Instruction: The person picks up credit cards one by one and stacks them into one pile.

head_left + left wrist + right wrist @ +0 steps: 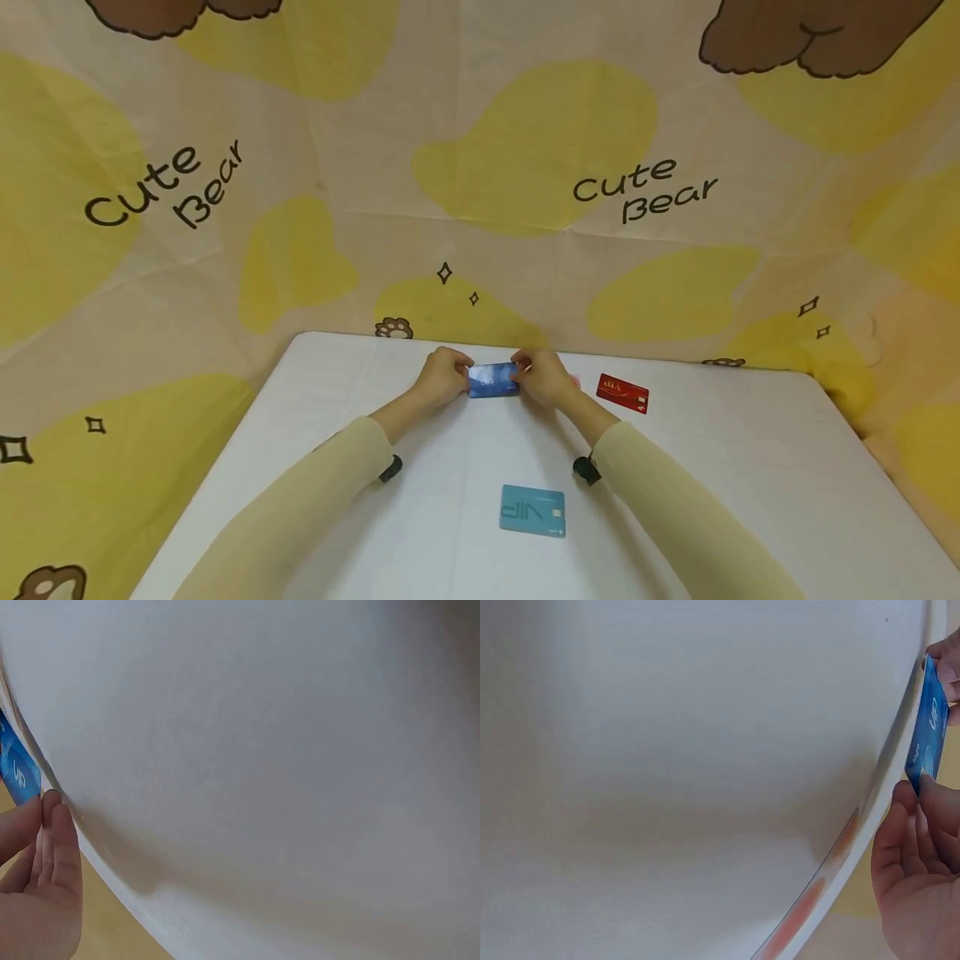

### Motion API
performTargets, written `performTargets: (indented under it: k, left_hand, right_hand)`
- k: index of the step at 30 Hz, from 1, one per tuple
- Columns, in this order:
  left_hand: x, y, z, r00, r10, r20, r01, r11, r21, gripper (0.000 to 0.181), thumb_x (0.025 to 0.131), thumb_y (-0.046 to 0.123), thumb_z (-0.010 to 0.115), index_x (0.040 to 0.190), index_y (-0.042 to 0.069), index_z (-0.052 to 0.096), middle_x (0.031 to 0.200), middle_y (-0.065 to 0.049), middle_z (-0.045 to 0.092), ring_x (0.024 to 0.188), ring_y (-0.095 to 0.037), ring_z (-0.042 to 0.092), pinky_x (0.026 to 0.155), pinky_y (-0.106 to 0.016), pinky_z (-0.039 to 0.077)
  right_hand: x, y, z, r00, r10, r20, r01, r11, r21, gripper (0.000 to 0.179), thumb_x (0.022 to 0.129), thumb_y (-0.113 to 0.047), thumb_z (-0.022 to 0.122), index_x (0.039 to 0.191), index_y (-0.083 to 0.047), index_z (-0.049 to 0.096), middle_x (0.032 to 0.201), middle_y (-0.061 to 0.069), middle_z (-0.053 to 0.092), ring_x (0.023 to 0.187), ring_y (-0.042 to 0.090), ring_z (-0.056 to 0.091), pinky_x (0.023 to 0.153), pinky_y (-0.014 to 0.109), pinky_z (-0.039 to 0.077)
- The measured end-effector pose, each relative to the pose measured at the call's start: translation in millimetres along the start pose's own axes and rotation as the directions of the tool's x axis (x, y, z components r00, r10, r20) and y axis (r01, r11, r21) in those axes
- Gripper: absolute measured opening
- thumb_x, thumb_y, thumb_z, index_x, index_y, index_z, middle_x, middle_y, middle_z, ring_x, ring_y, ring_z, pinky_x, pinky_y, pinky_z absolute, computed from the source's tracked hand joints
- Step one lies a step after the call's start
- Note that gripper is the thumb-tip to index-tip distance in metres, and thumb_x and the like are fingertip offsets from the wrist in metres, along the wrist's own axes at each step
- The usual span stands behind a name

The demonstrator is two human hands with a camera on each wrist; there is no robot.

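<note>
A blue card [492, 380] marked VIP is stretched between both hands near the table's far edge. My left hand [441, 377] pinches one short end between thumb and fingers. The opposite end is pinched by my right hand [546, 377]. In the left wrist view the left hand [49, 892] grips the card [19, 769] at its corner. The right wrist view shows the right hand [922, 877] on the near end of the card [931, 724], with the left hand's fingers [949, 671] at its far end. The card appears lifted and tilted.
A red VIP card [623, 393] lies right of the right hand. Nearer the front is a teal VIP card [532, 511]. A pinkish item [575, 381] is partly hidden behind the right hand. The white table [375, 517] ends at a patterned cloth [517, 275].
</note>
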State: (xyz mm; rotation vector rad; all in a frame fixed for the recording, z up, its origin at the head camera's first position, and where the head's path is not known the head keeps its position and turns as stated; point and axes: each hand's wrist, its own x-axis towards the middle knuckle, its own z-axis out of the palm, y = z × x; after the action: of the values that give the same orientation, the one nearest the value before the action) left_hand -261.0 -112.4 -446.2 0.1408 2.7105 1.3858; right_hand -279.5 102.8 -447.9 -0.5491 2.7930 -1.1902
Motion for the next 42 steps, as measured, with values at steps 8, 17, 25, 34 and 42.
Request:
performTargets:
  k: [8,17,25,34,42]
  left_hand:
    - [-3.0,3.4,-6.2,1.0,-0.021,0.003,0.021,0.991,-0.134,0.041,0.08,-0.016,0.073,0.12,-0.01,0.073,0.082,-0.005,0.067,0.077,-0.016,0.057,0.066,-0.022,0.048]
    - [-8.6,7.1,-12.1,0.999,-0.034,0.018,0.036,0.984,-0.174,0.035,0.083,-0.013,0.076,0.118,-0.009,0.074,0.085,-0.009,0.069,0.077,-0.014,0.058,0.064,-0.021,0.05]
    - [-17.6,9.2,-14.8,0.999,-0.023,0.021,0.027,0.978,-0.208,0.036,0.082,-0.011,0.078,0.118,-0.007,0.075,0.084,-0.007,0.072,0.078,-0.016,0.061,0.066,-0.022,0.053]
    - [-30.7,15.6,-12.4,1.0,-0.001,0.031,0.008,0.971,-0.238,0.037,0.081,-0.01,0.076,0.117,-0.007,0.076,0.084,-0.011,0.073,0.075,-0.016,0.061,0.066,-0.023,0.052]
    - [-38.6,18.2,-8.0,0.999,0.006,0.041,0.005,0.968,-0.252,0.036,0.08,-0.011,0.076,0.116,-0.007,0.076,0.082,-0.009,0.072,0.072,-0.013,0.062,0.064,-0.021,0.052]
  right_hand:
    - [-2.2,0,-5,0.999,0.038,-0.021,-0.037,0.999,0.026,0.021,0.094,-0.003,0.075,0.113,0.006,0.072,0.1,0.013,0.071,0.091,0.027,0.066,0.088,0.041,0.056]
    - [-12.0,-1,-9,0.998,0.036,-0.043,-0.032,0.995,0.093,0.024,0.092,-0.003,0.078,0.112,0.008,0.072,0.096,0.014,0.071,0.087,0.024,0.063,0.074,0.03,0.054]
    - [-20.0,-3,-14,0.999,0.029,-0.028,-0.026,0.993,0.117,0.024,0.093,-0.005,0.078,0.113,0.006,0.072,0.097,0.012,0.071,0.088,0.023,0.064,0.078,0.031,0.057]
    - [-35.5,-6,-19,0.994,0.107,0.008,-0.107,0.979,0.175,0.025,0.094,-0.006,0.077,0.118,0.003,0.071,0.098,0.01,0.069,0.084,0.021,0.063,0.071,0.028,0.059]
    - [-48.2,-8,-25,0.992,0.125,0.027,-0.128,0.972,0.199,0.026,0.094,-0.006,0.078,0.118,0.002,0.072,0.096,0.009,0.069,0.084,0.021,0.062,0.07,0.028,0.06]
